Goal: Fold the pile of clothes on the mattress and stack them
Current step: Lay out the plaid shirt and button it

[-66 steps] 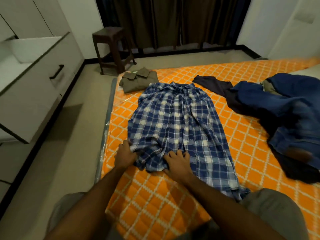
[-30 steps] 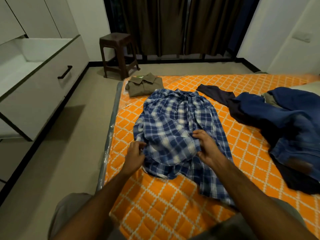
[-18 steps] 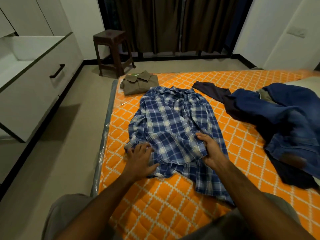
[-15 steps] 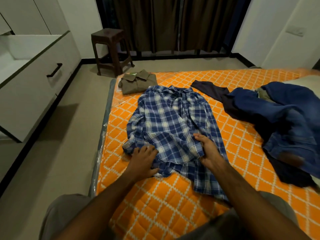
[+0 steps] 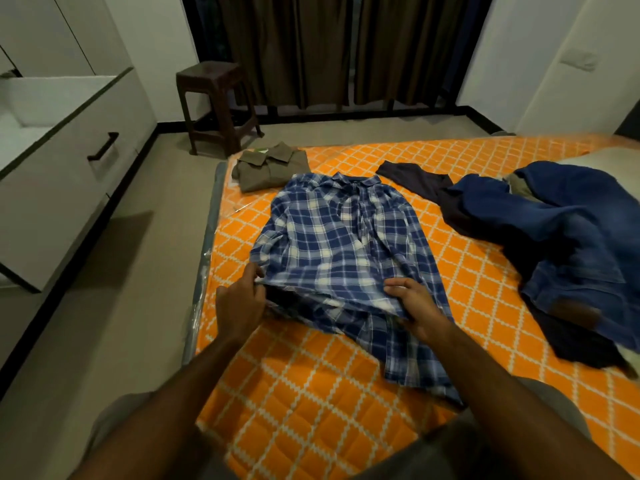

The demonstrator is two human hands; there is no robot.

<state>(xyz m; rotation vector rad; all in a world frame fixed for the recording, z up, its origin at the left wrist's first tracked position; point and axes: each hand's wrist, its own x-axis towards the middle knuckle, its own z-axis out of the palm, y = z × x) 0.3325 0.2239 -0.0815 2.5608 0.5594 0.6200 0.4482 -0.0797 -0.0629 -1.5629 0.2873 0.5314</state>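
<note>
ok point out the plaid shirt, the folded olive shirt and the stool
plaid shirt [image 5: 332,244], head view, middle of the front panel
folded olive shirt [image 5: 268,169], head view, centre of its top face
stool [image 5: 209,69], head view, on the seat

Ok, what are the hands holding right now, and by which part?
Both hold the blue plaid shirt by its folded lower edge: the left hand pinches the left end, the right hand grips the right end.
</note>
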